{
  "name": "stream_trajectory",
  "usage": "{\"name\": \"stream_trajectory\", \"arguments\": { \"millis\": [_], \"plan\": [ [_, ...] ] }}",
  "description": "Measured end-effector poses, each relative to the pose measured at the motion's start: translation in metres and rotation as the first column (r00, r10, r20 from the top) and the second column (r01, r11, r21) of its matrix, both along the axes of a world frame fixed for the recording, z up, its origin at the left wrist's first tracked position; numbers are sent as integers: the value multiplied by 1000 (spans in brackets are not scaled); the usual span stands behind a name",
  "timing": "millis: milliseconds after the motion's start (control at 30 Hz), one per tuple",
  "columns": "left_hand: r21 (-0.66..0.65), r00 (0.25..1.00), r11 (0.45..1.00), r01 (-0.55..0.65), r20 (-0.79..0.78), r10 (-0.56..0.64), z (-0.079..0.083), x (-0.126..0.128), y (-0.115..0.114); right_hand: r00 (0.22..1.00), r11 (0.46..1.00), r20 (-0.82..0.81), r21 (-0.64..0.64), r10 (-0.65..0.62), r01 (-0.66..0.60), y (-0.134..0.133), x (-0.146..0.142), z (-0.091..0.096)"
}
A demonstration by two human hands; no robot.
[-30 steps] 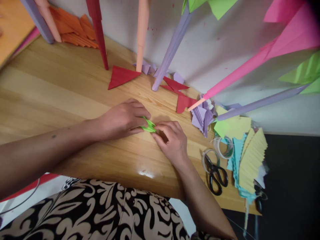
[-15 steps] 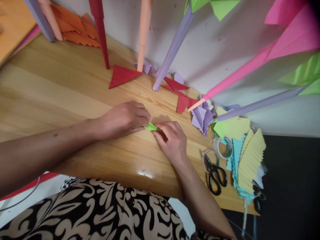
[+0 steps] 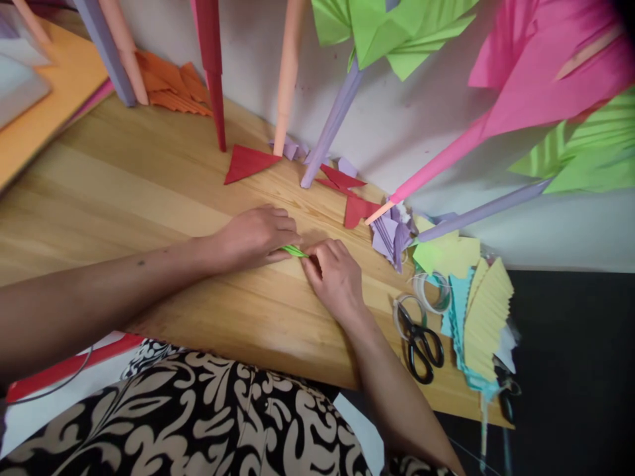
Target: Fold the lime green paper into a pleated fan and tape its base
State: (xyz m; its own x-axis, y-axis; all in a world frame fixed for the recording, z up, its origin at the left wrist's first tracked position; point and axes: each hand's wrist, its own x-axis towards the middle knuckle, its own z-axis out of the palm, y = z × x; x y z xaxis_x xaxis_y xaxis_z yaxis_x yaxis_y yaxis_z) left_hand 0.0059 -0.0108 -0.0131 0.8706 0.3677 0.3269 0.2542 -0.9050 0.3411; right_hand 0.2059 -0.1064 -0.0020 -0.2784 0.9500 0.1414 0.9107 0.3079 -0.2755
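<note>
A small piece of pleated green paper (image 3: pixel 294 251) shows between my two hands, just over the wooden table. My left hand (image 3: pixel 258 236) is closed on its left part, with the fingers covering much of it. At its right end my right hand (image 3: pixel 333 271) pinches the tip between thumb and fingers. How far the paper runs under the left fingers is hidden. Red folded paper pieces (image 3: pixel 251 162) lie on the wood beyond my hands.
Black-handled scissors (image 3: pixel 424 350) and a roll of clear tape (image 3: pixel 432 292) lie on the right. Pleated yellow paper (image 3: pixel 489 317) is beside them. Rolled paper stems, one of them pink (image 3: pixel 436 162), lean on the wall. Orange sheets (image 3: pixel 74 86) lie far left.
Less of the green paper shows, and its visible part looks narrower between my fingers. The whole view has shifted slightly, showing more of the paper flowers at the top.
</note>
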Motion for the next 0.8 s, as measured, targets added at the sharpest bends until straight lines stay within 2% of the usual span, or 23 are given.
{"name": "stream_trajectory", "arguments": {
  "millis": [167,300,367,433,500,567,700,800],
  "plan": [
    [37,999,998,-42,-19,42,-1,0,4,999,999,35,43,-4,2,1,6,2],
    [19,991,991,-130,39,129,3,-8,13,999,993,14,117,-31,30,0,18,3],
    [-23,977,981,-190,94,192,6,-13,18,998,981,-12,181,-65,66,-2,24,4],
    [-128,941,953,-277,166,295,8,-17,21,994,961,-61,258,-87,100,-3,28,4],
    [-313,886,891,-330,224,407,10,-20,22,992,940,-107,324,-74,105,-4,29,5],
    [-504,855,815,-286,251,455,14,-20,20,990,923,-134,375,-41,89,-5,28,5],
    [-737,886,664,-126,217,409,17,-14,13,986,905,-159,424,52,21,-4,22,4],
    [-873,894,486,-26,198,403,15,-8,9,982,913,-168,408,85,-9,-3,19,2]
  ]
}}
